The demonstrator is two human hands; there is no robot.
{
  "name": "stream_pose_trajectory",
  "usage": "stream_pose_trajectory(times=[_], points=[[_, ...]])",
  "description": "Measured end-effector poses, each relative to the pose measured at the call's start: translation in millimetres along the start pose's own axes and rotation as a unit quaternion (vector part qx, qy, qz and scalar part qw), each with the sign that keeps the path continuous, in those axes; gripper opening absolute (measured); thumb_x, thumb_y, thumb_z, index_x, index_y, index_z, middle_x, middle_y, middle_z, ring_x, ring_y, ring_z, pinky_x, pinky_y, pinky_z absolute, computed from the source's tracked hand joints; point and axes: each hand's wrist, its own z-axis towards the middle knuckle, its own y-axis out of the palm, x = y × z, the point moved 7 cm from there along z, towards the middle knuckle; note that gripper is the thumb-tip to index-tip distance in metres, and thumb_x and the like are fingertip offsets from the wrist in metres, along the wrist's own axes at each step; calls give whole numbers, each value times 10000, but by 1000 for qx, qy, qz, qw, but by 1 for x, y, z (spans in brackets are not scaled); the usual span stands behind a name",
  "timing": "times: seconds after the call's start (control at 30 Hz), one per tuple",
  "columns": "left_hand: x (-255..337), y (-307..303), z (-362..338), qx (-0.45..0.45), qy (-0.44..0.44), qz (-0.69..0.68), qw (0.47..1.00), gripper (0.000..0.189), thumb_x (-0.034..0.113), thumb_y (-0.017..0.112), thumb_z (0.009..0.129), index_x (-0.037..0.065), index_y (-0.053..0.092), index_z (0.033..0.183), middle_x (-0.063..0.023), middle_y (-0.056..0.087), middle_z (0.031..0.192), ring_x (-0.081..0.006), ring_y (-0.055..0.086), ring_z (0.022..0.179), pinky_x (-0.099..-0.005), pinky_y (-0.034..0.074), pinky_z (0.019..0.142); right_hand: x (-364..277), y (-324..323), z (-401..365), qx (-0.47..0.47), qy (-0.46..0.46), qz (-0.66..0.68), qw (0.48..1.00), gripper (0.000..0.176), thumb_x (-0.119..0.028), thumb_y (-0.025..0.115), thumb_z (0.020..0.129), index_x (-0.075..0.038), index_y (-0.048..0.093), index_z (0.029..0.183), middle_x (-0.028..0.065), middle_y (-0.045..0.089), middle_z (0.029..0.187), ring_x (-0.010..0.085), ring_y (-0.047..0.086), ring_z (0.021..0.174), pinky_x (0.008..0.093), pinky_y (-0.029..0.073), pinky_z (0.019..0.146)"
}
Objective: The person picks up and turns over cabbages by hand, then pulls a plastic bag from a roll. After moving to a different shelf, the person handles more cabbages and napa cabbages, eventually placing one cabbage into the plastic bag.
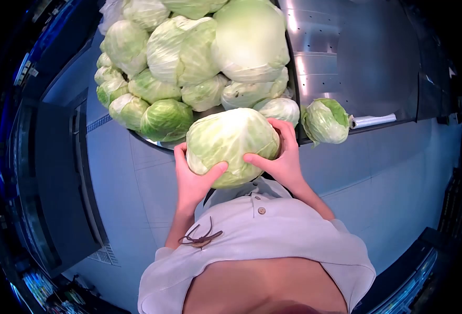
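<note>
A large pale green cabbage [231, 138] is held in front of my body between both hands. My left hand [197, 170] grips its left side, with the thumb across the near face. On the right side, my right hand [281, 162] wraps round the cabbage, its thumb also pressed to the front. The undersides of the fingers are partly hidden behind the leaves. Just beyond, a greener cabbage [166, 120] and a whitish cabbage [279, 111] lie at the near edge of a heap.
Many cabbages [181, 49] are piled in a display bin at the back. To its right is a metal shelf [315, 63] with small holes. A loose leafy head [325, 121] and a clear plastic roll [375, 120] lie at the shelf's front edge. Tiled floor [152, 193] surrounds me.
</note>
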Motion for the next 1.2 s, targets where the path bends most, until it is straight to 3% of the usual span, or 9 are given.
stream_pose_trajectory(times=[0.17,0.33,0.5,0.63,0.7,0.87,1.0,1.13,1.2], points=[[-4,99,32,-91,-50,48,993,723,232,882,660,-5,406,1149,-150,579,1091,-195,589,998,-340,504,857,34,-93,-4,79,94,-27,992,785,-278,918,599,-8,510,1213,108,466,1149,223,529,1072,345,461,926],[2,219,70,-177,-69,34,981,732,319,881,676,-20,421,1132,-156,581,1082,-178,603,972,-318,524,804,59,-203,13,163,103,-55,980,746,-334,897,636,-1,520,1187,119,461,1152,208,530,1070,347,464,919],[-9,343,129,-225,-113,70,965,908,522,812,709,-141,403,1176,-209,544,1129,-220,597,1020,-308,515,839,114,-308,67,178,179,3,968,731,-406,876,661,65,548,1115,152,552,1070,196,603,948,322,513,820],[-34,430,174,-244,-176,74,951,957,551,793,717,-162,385,1207,-221,560,1139,-248,622,1009,-342,537,816,151,-372,106,198,196,-29,960,776,-452,864,669,126,538,1072,179,630,967,203,652,834,308,544,715],[-58,463,197,-239,-191,85,948,965,551,788,725,-156,383,1242,-202,585,1140,-251,642,986,-382,555,803,203,-398,121,192,237,-31,952,803,-476,858,666,135,530,1071,193,635,969,212,656,851,308,542,718],[-105,494,230,-231,-239,189,924,920,629,712,740,-154,520,1184,-211,627,1117,-274,658,1004,-415,565,806,266,-412,138,171,314,18,934,818,-488,854,664,127,526,1093,205,635,1019,227,650,894,323,537,754],[-132,496,227,-209,-280,157,924,907,646,697,750,-140,539,1175,-211,626,1108,-280,643,1034,-420,564,818,296,-411,143,146,325,7,934,824,-497,849,664,144,551,1087,233,647,1032,243,660,903,339,538,772],[-141,487,226,-158,-275,143,938,1046,749,643,716,-196,514,1145,-259,610,1111,-309,670,969,-377,593,699,300,-414,139,143,322,-45,935,815,-522,830,679,151,575,1063,234,658,1010,247,667,893,344,536,771],[-148,487,231,-221,-289,148,920,928,725,580,791,-118,537,1176,-211,606,1124,-269,649,1011,-376,556,822,288,-411,138,149,319,-80,933,819,-542,812,696,147,574,1069,231,654,1012,243,660,909,341,527,797]])
